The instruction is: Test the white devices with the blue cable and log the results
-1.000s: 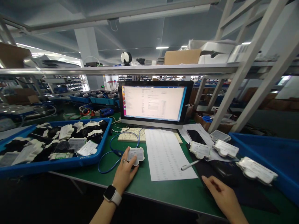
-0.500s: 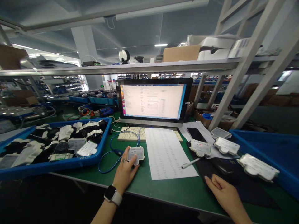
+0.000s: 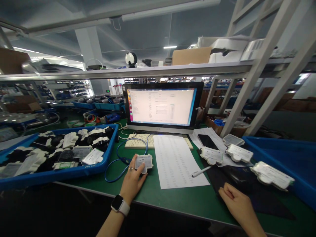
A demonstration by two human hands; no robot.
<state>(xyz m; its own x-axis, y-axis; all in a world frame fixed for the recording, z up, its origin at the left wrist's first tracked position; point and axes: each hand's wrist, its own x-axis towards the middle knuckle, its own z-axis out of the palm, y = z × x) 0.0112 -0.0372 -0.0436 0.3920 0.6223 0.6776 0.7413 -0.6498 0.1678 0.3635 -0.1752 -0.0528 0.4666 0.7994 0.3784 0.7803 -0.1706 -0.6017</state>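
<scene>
My left hand, with a ring and a smartwatch on the wrist, grips a small white module on the green bench; a blue cable runs from the module toward the keyboard. My right hand rests on the black mat at the lower right, fingers loosely curled, holding nothing that I can see. A printed sheet lies between the two hands, with a white pen at its right edge.
A monitor stands behind the keyboard. A blue tray of black and white parts sits left; another blue bin is right. Three white modules and a phone lie by the mat. A metal shelf frame rises overhead.
My right hand has shifted slightly right and back on the mat, and its fingers have curled in a little. My left hand stays on the white module.
</scene>
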